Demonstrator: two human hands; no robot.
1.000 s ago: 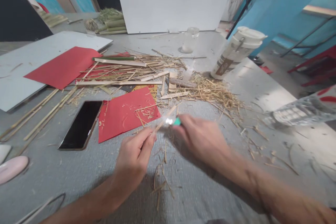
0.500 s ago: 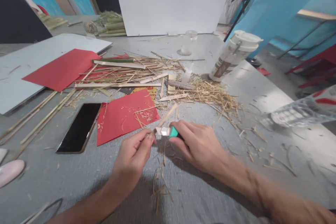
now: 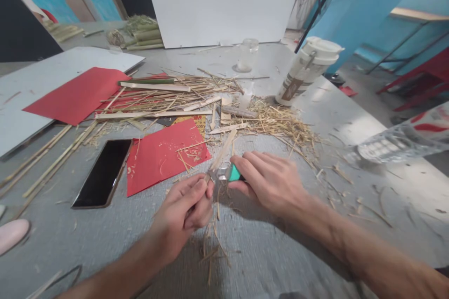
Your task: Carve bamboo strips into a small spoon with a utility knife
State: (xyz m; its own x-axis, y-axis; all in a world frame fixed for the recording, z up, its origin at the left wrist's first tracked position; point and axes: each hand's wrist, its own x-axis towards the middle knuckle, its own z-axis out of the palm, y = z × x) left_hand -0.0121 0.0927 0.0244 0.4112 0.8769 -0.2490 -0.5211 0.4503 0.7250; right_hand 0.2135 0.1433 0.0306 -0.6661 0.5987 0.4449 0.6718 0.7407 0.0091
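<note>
Your left hand pinches the near end of the wooden strip, above the grey surface; your right hand clasps the green-collared cutter, blade at the strip. Expect light, stiff, splinter-prone stock; grip clear of the blade.

From my feed I make out "dry" on the yellow card, toward nine o'clock; print on the jug at two and bottle at three blurs.
</note>
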